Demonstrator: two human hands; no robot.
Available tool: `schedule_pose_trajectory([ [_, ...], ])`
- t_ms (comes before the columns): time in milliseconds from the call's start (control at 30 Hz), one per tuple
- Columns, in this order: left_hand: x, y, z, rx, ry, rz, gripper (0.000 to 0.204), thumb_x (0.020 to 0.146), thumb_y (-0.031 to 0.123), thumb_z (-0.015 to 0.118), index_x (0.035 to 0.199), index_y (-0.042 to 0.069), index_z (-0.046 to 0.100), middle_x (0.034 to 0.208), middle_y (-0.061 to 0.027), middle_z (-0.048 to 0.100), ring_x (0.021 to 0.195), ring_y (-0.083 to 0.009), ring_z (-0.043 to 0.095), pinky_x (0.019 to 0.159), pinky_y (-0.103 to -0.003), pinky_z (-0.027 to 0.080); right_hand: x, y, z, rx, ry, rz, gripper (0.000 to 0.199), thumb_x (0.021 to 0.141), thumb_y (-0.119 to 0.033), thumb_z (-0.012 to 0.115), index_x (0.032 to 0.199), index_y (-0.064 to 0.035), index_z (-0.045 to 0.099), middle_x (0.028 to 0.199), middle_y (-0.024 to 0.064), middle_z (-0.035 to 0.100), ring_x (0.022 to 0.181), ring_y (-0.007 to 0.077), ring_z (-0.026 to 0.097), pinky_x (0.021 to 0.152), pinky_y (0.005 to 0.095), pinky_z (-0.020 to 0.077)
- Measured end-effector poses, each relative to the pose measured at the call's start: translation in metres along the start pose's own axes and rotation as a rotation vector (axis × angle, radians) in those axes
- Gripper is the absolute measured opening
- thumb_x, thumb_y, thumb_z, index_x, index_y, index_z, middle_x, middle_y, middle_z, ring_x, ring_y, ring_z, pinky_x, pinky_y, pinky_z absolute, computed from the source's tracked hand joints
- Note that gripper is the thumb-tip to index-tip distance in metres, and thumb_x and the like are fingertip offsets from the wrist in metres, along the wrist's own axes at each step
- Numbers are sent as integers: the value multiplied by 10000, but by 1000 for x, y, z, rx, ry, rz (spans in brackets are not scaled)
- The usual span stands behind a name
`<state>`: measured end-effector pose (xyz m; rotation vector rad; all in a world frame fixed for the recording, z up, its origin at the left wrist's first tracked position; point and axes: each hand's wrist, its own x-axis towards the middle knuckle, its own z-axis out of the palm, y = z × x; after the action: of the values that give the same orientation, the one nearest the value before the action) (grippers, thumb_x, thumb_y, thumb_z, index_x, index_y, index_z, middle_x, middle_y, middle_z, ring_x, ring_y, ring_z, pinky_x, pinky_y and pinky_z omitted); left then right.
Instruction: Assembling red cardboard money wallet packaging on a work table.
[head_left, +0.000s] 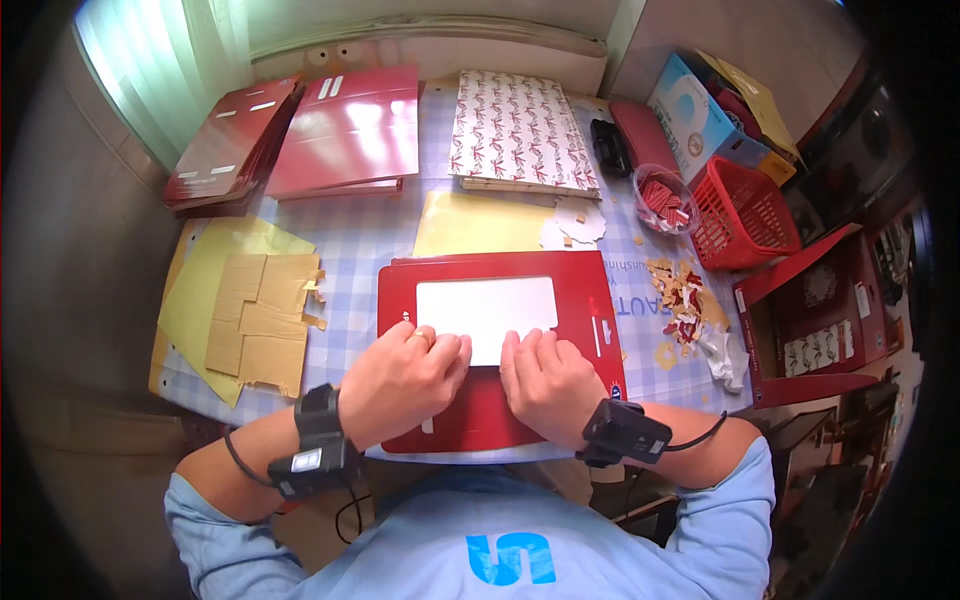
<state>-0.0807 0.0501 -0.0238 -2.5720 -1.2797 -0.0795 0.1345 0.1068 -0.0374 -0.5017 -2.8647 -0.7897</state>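
A flat red cardboard sheet (480, 405) lies in front of me, with a white rectangular card (485, 305) on its middle. My left hand (405, 380) is closed, fingertips curled at the card's near left edge. At the near right edge my right hand (548, 380) pinches in the same way, a short gap from the left. The thumbs are mostly hidden, and so is how far the fingers reach under the card. Both wrists wear black strapped devices with cables.
Stacks of red cardboard (345, 135) and a patterned white stack (520, 130) stand at the back. Brown cardboard pieces (262, 320) lie left. On the right are a round tub (665, 200), a red basket (740, 225), paper scraps (685, 300) and an open red box (810, 310).
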Motion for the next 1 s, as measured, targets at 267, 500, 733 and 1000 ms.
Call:
schedule_pose_trajectory([
  [267, -10, 11, -3, 39, 40, -22, 465, 802, 104, 576, 1231, -74, 561, 855, -48, 491, 827, -193, 510, 780, -295, 444, -1, -5, -7, -83, -121, -17, 421, 796, -50, 577, 1191, 92, 616, 986, 288, 650, 868, 346, 661, 648, 315, 500],
  [500, -8, -14, -1, -364, -39, -139, 460, 744, 64, 661, 1194, 6, 588, 951, -131, 542, 858, -268, 543, 839, -328, 460, 10, 27, -7, 346, -124, 28, 300, 782, -94, 593, 1056, 15, 650, 777, 105, 606, 697, 235, 618, 577, 341, 464],
  [733, 0, -12, -11, -482, 390, -203, 770, 570, 194, 876, 1252, 83, 536, 1239, -144, 516, 1123, -331, 523, 942, -435, 444, 37, 76, 21, 888, -170, 492, 306, 824, -314, 690, 844, -18, 615, 784, 182, 649, 780, 378, 641, 712, 454, 511],
  [1000, -16, 9, -18, -501, 22, -90, 665, 670, 363, 806, 1158, -33, 589, 1175, -223, 588, 1113, -390, 571, 964, -436, 477, 22, 63, 3, 791, 19, 482, 435, 802, -262, 731, 1107, -12, 547, 1041, 191, 587, 908, 368, 612, 801, 439, 492],
])
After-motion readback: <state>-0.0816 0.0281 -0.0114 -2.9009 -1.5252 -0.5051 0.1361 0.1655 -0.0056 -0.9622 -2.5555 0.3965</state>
